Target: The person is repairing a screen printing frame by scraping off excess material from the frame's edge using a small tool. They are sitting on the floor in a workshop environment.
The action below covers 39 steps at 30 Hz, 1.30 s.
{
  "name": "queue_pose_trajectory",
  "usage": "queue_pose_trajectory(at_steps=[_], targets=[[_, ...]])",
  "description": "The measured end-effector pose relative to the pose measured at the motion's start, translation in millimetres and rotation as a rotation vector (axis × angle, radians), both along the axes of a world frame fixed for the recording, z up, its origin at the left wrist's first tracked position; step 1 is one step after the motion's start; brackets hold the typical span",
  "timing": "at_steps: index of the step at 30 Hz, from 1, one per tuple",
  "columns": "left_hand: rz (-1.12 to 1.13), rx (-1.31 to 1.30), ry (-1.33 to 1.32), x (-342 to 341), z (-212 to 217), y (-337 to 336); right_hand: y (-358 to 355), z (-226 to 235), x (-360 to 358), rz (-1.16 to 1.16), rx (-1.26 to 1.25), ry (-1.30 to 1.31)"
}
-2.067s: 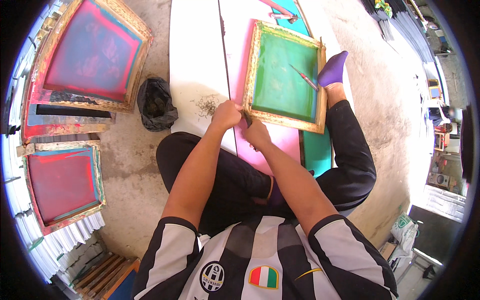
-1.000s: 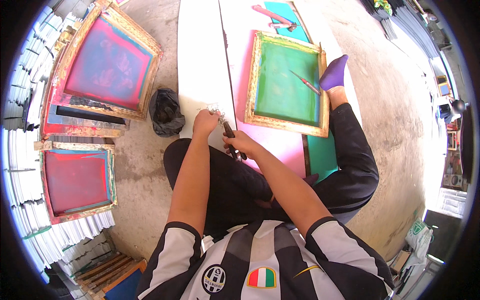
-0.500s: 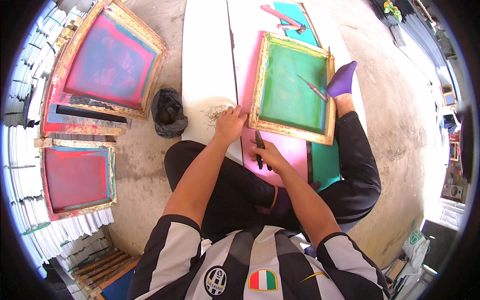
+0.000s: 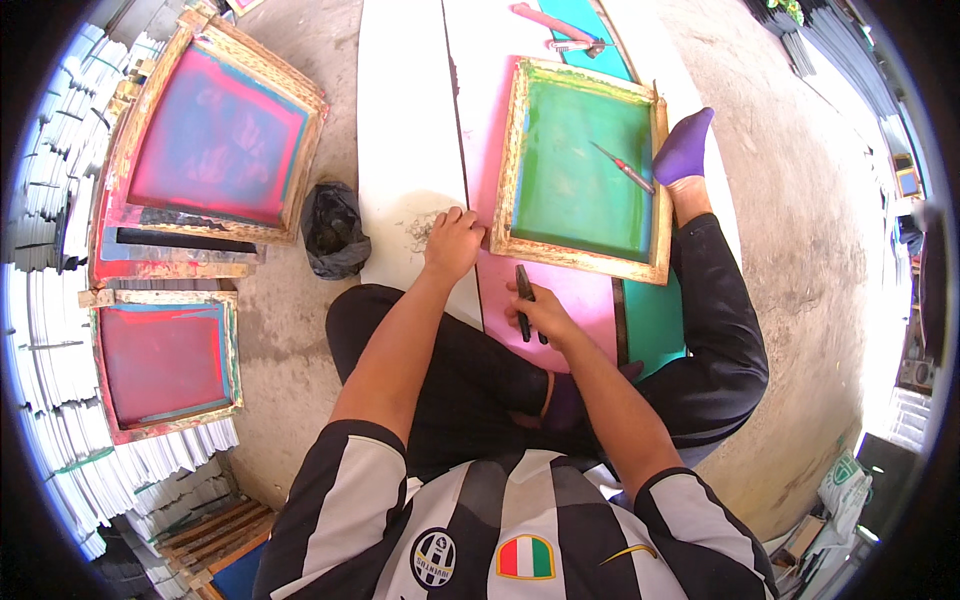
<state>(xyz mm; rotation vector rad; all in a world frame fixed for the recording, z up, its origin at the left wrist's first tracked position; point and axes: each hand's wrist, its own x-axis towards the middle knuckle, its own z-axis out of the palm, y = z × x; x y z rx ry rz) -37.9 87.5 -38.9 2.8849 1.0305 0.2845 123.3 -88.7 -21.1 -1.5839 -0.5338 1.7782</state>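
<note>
A wooden screen-printing frame (image 4: 575,263) with green mesh lies on the white and pink surface before me. My right hand (image 4: 546,313) is closed round black-handled pliers (image 4: 524,292), just short of the frame's near edge. Its jaws point away from me and are apart from the wood. By the frame's near left corner, my left hand (image 4: 453,245) is closed with curled fingers; what they hold, if anything, is hidden. Beside it is a scatter of small thin metal bits (image 4: 424,234). A red-handled pointed tool (image 4: 634,174) lies across the mesh.
My purple-socked foot (image 4: 684,148) rests against the frame's right side. A cutter (image 4: 580,45) lies at the far end. Left of the surface stands a black plastic bag (image 4: 333,230). Two more screen frames, one large (image 4: 305,150) and one small (image 4: 236,350), lean by stacked sheets (image 4: 50,370).
The view has shifted slightly. My right hand has turned the pliers a little more upright. My left hand stays by the frame's corner.
</note>
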Motion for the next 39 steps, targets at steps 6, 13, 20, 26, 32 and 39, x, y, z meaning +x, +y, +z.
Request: queue_pose_trajectory(at_steps=[6,13,20,26,32,39], targets=[[-0.04,0.109,-0.052,7.8,-10.6,6.7,-11.5,-16.4,-0.2,0.012,0.024,0.002],[0.045,0.062,-0.07,11.3,-12.8,6.6,-19.1,-16.2,-3.7,0.03,0.03,-0.018],[0.256,-0.224,0.298,-30.1,42.2,25.5,-17.3,-10.0,-4.3,-0.021,0.049,-0.024],[0.18,-0.237,0.302,-45.0,61.2,2.5,-19.2,-11.7,-10.8,-0.02,0.1,-0.091],[-0.142,-0.056,0.094,16.9,47.1,-75.8,-44.1,-5.2,4.3,-0.262,0.167,-0.179],[0.053,-0.234,0.095,65.6,25.9,-127.5,-69.0,0.7,35.8,-0.438,0.173,-0.206]])
